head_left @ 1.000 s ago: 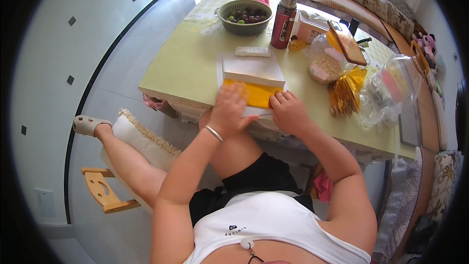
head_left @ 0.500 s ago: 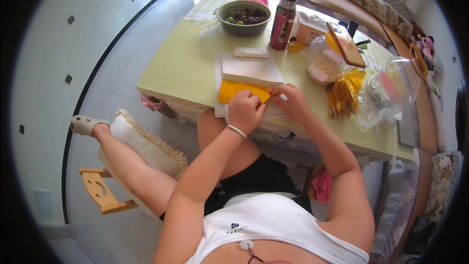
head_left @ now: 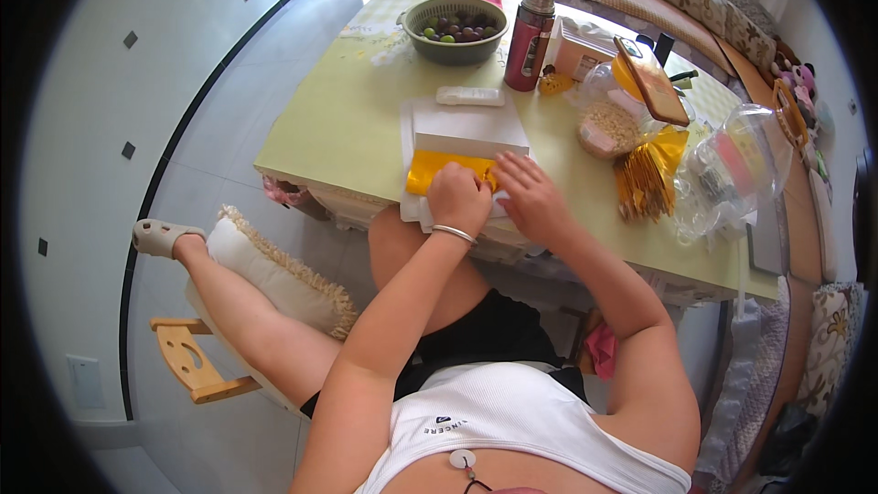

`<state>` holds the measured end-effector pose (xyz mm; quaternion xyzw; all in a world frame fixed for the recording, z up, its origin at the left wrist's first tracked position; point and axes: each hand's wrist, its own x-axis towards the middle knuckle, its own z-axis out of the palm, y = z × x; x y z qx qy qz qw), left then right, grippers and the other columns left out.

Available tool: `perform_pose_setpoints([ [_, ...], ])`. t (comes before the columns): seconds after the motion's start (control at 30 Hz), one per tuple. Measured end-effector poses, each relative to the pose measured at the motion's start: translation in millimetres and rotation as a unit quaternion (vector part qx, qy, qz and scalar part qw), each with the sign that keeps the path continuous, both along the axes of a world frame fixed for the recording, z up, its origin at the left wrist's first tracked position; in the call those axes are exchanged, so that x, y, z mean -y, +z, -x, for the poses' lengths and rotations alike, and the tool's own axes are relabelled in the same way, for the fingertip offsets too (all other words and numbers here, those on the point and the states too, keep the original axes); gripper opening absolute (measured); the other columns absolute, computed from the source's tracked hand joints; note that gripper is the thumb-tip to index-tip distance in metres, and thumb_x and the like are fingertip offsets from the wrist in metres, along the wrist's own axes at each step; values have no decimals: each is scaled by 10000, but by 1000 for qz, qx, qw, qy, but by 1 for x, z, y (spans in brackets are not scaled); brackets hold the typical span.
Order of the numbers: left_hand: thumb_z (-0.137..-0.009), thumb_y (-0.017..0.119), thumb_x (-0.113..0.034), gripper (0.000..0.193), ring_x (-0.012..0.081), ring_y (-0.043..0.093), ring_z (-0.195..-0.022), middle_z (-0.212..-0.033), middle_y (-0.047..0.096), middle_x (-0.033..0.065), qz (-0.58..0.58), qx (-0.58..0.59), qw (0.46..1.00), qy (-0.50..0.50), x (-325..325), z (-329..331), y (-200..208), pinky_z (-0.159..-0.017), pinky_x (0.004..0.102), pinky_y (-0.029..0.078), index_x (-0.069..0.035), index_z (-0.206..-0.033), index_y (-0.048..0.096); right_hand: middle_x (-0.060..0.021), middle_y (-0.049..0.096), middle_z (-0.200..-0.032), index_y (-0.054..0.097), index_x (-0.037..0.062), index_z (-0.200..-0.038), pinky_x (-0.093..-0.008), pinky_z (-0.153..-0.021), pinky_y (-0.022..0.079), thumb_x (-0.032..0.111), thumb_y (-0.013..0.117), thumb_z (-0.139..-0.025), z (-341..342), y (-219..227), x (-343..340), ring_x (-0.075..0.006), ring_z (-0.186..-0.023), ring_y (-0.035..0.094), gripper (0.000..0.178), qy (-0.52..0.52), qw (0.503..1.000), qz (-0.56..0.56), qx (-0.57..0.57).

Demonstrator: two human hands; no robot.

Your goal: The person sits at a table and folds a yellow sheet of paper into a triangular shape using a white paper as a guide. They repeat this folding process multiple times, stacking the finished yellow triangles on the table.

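Note:
A shiny gold foil sheet (head_left: 428, 171) lies at the table's near edge, partly over white paper. My left hand (head_left: 459, 198) is closed on its right part, fingers curled and pressed together; the foil looks bunched beside them. My right hand (head_left: 532, 198) is just to the right, with its fingers stretched out and the fingertips beside the foil's right end. Whether they touch it, I cannot tell. Directly beyond the foil sits a white block-like stack (head_left: 471, 128), with a small white oblong piece (head_left: 470, 96) at its far edge.
Farther back stand a grey-green colander of grapes (head_left: 455, 34), a dark red flask (head_left: 530, 41) and a tissue box (head_left: 583, 48). To the right are a bundle of gold foil pieces (head_left: 645, 178), a tub of pale grains (head_left: 609, 128), a phone (head_left: 651, 82) and a clear plastic bag (head_left: 732, 169).
My right fingers have let go of the foil's right end and straightened, moving slightly left. My left hand has stayed on the foil, curled tighter, and the right end looks more bunched.

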<state>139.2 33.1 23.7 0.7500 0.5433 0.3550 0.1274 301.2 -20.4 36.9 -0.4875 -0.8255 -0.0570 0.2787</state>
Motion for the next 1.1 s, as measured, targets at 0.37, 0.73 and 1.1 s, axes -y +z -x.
perform_pose_setpoints([
  [0.37, -764, 735, -250, 225, 333, 652, -787, -824, 653, 145, 4, -49, 998, 25, -8, -6, -3, -733, 445, 533, -67, -639, 695, -237, 327, -1563, 345, -71, -1478, -453, -1236, 164, 541, 525, -953, 0, -7, 6, -349, -1497, 233, 826, 7, 991, 91, 95],
  [0.73, -761, 725, -193, 185, 331, 621, -749, -810, 625, 138, -21, -21, 998, -61, -5, 9, 0, -694, 452, 518, -52, -667, 649, -255, 277, -1582, 344, -11, -1508, -451, -1236, 150, 639, 553, -903, -1, -6, 4, -366, -1505, 202, 912, 12, 987, 133, 84],
  [1.1, -671, 651, -88, 228, 291, 573, -1020, -984, 620, 78, -196, -144, 937, -249, -14, 106, 33, -942, 438, 425, -82, -899, 651, -296, 240, -1585, 495, 289, -1469, -507, -1214, 165, 508, 736, -821, -7, 12, 5, -465, -1487, 188, 725, 89, 978, 173, 76],
])
